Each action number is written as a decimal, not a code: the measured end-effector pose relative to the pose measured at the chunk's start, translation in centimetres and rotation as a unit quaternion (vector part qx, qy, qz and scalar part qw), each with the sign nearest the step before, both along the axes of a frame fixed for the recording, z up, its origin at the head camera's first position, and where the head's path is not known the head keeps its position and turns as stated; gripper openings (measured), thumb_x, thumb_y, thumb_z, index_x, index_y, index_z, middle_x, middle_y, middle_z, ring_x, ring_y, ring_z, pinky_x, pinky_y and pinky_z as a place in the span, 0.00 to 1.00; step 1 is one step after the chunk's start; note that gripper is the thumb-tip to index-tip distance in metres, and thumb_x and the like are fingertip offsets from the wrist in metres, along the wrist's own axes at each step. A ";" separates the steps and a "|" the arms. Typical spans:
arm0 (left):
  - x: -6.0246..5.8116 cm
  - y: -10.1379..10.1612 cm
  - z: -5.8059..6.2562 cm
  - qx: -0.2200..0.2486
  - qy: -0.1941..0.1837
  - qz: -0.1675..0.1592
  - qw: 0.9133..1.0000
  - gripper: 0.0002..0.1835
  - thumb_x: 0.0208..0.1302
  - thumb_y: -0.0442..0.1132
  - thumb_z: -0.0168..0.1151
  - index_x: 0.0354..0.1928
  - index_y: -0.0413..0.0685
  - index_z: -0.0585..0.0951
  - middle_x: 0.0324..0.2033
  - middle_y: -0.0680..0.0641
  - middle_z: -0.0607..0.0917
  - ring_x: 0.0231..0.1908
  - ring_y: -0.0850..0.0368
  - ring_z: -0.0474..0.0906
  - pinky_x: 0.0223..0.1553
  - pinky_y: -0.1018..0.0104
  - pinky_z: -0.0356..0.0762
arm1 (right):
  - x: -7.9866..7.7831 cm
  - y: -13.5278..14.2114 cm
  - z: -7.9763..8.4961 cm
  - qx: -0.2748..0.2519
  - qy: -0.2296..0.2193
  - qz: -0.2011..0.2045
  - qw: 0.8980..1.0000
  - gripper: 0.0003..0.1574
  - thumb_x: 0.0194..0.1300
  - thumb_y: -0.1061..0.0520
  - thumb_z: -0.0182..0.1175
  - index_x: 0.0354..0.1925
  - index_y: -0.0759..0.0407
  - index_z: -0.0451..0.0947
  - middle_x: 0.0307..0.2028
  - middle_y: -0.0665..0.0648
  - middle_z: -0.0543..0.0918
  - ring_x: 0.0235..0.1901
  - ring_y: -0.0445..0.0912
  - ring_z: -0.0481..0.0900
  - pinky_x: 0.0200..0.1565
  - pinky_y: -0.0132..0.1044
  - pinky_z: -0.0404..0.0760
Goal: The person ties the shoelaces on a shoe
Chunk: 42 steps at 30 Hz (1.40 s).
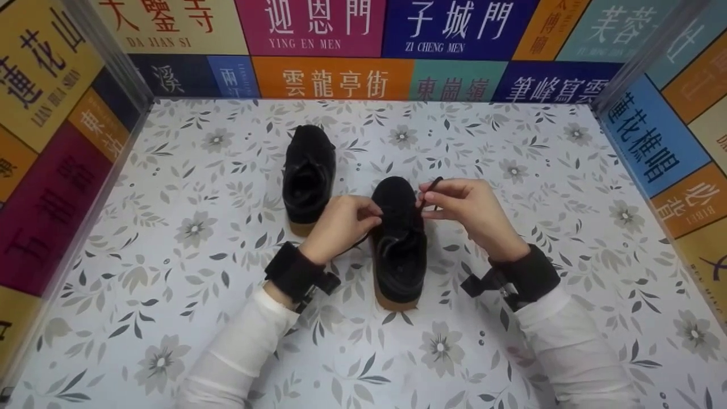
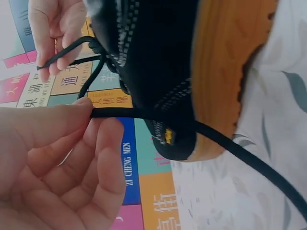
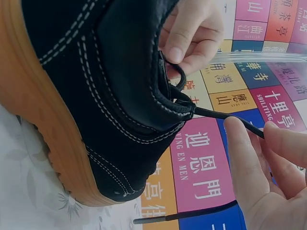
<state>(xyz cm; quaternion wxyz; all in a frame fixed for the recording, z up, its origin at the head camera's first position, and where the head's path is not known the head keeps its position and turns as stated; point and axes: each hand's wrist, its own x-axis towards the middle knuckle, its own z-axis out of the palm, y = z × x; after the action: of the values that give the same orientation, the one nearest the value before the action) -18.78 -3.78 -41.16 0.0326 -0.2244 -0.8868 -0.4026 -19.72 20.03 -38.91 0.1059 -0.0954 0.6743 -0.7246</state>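
A black shoe (image 1: 399, 284) with white stitching and a tan sole (image 3: 53, 143) stands upright, toe pointing away. On its left, my left hand (image 1: 343, 224) pinches a black shoelace (image 2: 139, 113) between thumb and fingers. The lace's slack runs past the sole in the left wrist view. My right hand (image 1: 474, 210), on the shoe's other side, pinches a lace (image 3: 216, 114) that stretches from the top of the shoe. Below that hand in the right wrist view, the tipped lace end (image 3: 153, 220) trails loose.
A second black shoe (image 1: 309, 165) stands to the left and a little farther back, also toe away. Both rest on a white floral surface (image 1: 443, 352). Colourful panels (image 1: 332, 79) with printed characters wall it at the back and both sides.
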 end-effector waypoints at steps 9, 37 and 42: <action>0.2 1.5 1.3 -0.002 0.026 0.000 1.000 0.03 0.58 0.37 0.66 0.34 0.47 0.85 0.30 0.51 0.87 0.31 0.60 0.81 0.37 0.68 0.77 | -0.7 -0.7 0.3 0.026 0.000 0.014 1.000 0.18 0.58 0.62 0.65 0.43 0.76 0.79 0.35 0.63 0.85 0.36 0.50 0.85 0.39 0.43 0.83; 0.4 5.5 1.0 0.079 0.128 0.020 0.988 0.02 0.56 0.31 0.66 0.32 0.43 0.84 0.32 0.48 0.84 0.35 0.58 0.80 0.41 0.73 0.76 | -2.1 -2.1 0.2 0.110 0.004 -0.017 0.994 0.17 0.61 0.64 0.62 0.45 0.77 0.78 0.37 0.55 0.86 0.34 0.44 0.84 0.34 0.35 0.84; 0.5 6.0 0.3 0.081 0.187 0.022 0.979 0.03 0.55 0.30 0.65 0.31 0.43 0.83 0.32 0.49 0.83 0.36 0.58 0.80 0.42 0.74 0.76 | -2.0 -2.3 0.2 0.109 0.001 -0.020 0.994 0.16 0.60 0.64 0.62 0.44 0.75 0.79 0.35 0.52 0.86 0.32 0.43 0.84 0.33 0.33 0.83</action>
<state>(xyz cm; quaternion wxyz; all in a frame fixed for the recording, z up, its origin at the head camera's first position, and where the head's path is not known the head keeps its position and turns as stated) -18.32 2.25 -40.88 0.2246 -0.2722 -0.8342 -0.4237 -21.70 17.75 -38.67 0.1005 -0.0705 0.7512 -0.6486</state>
